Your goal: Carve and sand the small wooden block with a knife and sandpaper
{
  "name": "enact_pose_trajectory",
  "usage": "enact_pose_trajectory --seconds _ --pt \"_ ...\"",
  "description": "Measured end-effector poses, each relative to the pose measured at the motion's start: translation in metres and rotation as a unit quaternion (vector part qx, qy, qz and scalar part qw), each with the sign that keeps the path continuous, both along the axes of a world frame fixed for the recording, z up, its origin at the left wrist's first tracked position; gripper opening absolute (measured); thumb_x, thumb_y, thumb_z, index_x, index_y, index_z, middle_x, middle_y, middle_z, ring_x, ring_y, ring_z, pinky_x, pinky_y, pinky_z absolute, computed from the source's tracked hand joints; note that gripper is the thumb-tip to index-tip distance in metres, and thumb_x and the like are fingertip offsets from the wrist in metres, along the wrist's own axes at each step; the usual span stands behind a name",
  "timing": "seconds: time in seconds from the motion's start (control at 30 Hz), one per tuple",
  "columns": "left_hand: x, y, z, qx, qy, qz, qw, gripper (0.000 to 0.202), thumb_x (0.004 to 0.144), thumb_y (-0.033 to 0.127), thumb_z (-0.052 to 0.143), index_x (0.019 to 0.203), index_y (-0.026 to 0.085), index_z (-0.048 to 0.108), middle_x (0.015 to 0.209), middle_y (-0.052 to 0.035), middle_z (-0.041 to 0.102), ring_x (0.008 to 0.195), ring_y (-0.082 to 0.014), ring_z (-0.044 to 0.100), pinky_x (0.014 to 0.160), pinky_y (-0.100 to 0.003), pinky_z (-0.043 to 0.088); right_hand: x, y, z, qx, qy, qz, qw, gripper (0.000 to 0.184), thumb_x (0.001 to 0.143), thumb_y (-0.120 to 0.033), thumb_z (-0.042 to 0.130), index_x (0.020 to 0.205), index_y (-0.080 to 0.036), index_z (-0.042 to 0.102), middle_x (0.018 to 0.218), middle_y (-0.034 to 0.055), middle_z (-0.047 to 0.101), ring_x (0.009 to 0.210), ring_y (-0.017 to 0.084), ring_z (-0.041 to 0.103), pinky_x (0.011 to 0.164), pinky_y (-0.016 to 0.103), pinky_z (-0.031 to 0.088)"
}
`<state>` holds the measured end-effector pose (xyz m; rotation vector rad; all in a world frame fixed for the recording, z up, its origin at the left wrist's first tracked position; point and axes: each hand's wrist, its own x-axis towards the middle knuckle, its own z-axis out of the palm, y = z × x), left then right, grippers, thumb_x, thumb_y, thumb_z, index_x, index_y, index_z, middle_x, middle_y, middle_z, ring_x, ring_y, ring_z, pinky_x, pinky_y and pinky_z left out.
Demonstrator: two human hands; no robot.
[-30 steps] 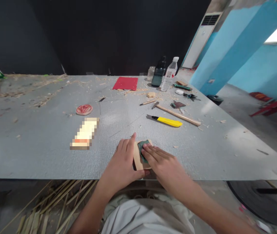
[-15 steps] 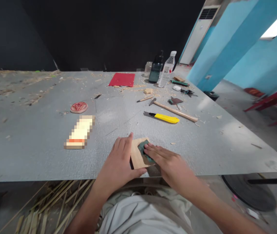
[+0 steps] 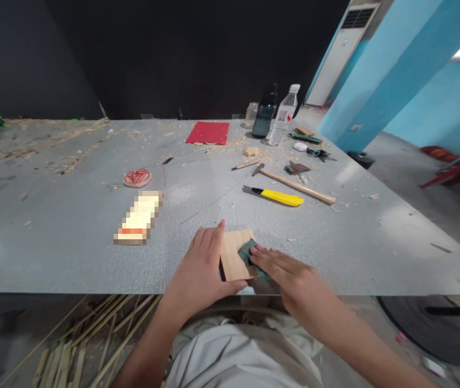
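A small pale wooden block (image 3: 234,254) lies flat near the front edge of the grey table (image 3: 71,258). My left hand (image 3: 201,269) grips its left side, with the fingers over the top edge and the thumb under its near edge. My right hand (image 3: 290,272) presses a dark green abrasive pad (image 3: 248,252) onto the block's right part with the fingers stretched flat and close together. Most of the pad is hidden under those fingers.
Farther back lie a yellow utility knife (image 3: 274,196), a wooden-handled hammer (image 3: 294,184), a pencil (image 3: 245,165), a red sheet (image 3: 208,132), two bottles (image 3: 272,114) and a round red-marked disc (image 3: 138,177). A blurred-out block (image 3: 138,218) lies left. Wood shavings litter the table.
My right hand has slid the green pad toward the block's right near corner, so more bare wood shows. My left hand stays on the block.
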<state>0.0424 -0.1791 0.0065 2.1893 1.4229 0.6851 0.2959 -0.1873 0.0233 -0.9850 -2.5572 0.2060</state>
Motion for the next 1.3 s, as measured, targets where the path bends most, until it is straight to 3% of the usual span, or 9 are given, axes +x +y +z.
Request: enact_pose_trajectory --seconds 0.2,0.3,0.43,0.57,0.7,0.83,0.97,1.13,1.3 --pt "-0.001 0.000 -0.004 0.036 0.006 0.008 0.999 0.114 0.083 0.050 0.084 0.167 0.023 0.012 0.142 -0.0151 0.050 0.135 -0.0367 0.045 0.114 -0.058 0.044 -0.039 0.023 0.002 0.052 -0.075 -0.007 0.996 0.057 0.081 0.005 0.051 0.136 0.000 0.068 0.143 0.0256 0.066 0.134 0.031 0.066 0.113 0.046 0.057" --pt "-0.001 -0.001 -0.005 0.051 0.004 0.004 0.999 0.110 0.082 0.034 0.081 0.167 0.023 0.011 0.141 -0.0139 0.051 0.134 -0.0353 0.045 0.115 -0.057 0.044 -0.057 0.012 0.009 0.055 -0.099 0.016 0.993 0.049 0.087 0.002 0.057 0.134 0.001 0.069 0.143 0.0267 0.065 0.133 0.032 0.067 0.115 0.044 0.056" --pt "-0.001 -0.001 -0.005 0.045 -0.002 0.005 0.999 0.106 0.079 0.018 0.072 0.166 0.024 0.012 0.143 -0.0130 0.051 0.137 -0.0339 0.044 0.119 -0.057 0.041 -0.045 -0.014 0.011 0.071 -0.081 0.056 0.993 0.046 0.094 0.000 0.053 0.137 -0.002 0.067 0.146 0.0230 0.064 0.133 0.028 0.068 0.115 0.042 0.055" --pt "-0.002 0.000 -0.003 0.026 -0.005 -0.008 1.000 0.109 0.081 0.032 0.081 0.166 0.024 0.014 0.145 -0.0128 0.051 0.139 -0.0348 0.043 0.118 -0.057 0.042 -0.017 -0.018 0.008 0.026 -0.051 0.049 0.997 0.064 0.084 0.007 0.042 0.143 -0.010 0.064 0.149 0.0140 0.065 0.138 0.020 0.063 0.117 0.039 0.053" --pt "-0.002 0.001 -0.002 0.021 -0.007 -0.018 1.000 0.113 0.081 0.052 0.085 0.166 0.025 0.016 0.143 -0.0138 0.051 0.136 -0.0369 0.045 0.114 -0.058 0.045 -0.018 0.005 0.005 0.034 -0.068 -0.007 0.997 0.076 0.072 0.008 0.044 0.144 -0.006 0.061 0.151 0.0179 0.063 0.139 0.025 0.063 0.116 0.045 0.055" --pt "-0.002 0.001 -0.003 0.038 -0.018 -0.009 0.999 0.112 0.081 0.038 0.084 0.167 0.027 0.013 0.141 -0.0132 0.051 0.135 -0.0369 0.046 0.113 -0.059 0.046 -0.055 0.020 0.006 0.036 -0.102 -0.010 0.994 0.057 0.082 0.003 0.054 0.137 -0.004 0.067 0.146 0.0231 0.065 0.137 0.029 0.065 0.116 0.043 0.055" --pt "-0.002 -0.001 -0.003 0.047 -0.016 -0.012 0.999 0.107 0.082 0.019 0.073 0.168 0.025 0.009 0.143 -0.0141 0.051 0.135 -0.0349 0.046 0.116 -0.058 0.044 -0.073 0.007 0.010 0.022 -0.079 0.047 0.996 0.053 0.088 0.001 0.055 0.139 -0.004 0.066 0.146 0.0213 0.066 0.137 0.027 0.065 0.119 0.041 0.052" --pt "-0.002 -0.001 -0.002 0.019 -0.016 -0.006 1.000 0.109 0.082 0.031 0.079 0.168 0.025 0.014 0.147 -0.0141 0.051 0.141 -0.0369 0.043 0.119 -0.059 0.041 -0.029 -0.011 0.015 -0.017 -0.034 0.065 0.997 0.064 0.083 0.006 0.045 0.141 -0.011 0.065 0.146 0.0136 0.068 0.137 0.021 0.064 0.118 0.041 0.053" --pt "-0.002 0.001 0.000 0.013 -0.015 -0.016 1.000 0.114 0.081 0.057 0.085 0.168 0.026 0.016 0.151 -0.0150 0.049 0.144 -0.0405 0.041 0.118 -0.062 0.040 -0.009 0.004 0.006 0.029 -0.065 -0.002 0.997 0.073 0.075 0.010 0.041 0.142 -0.007 0.063 0.147 0.0175 0.066 0.136 0.025 0.065 0.112 0.046 0.058"
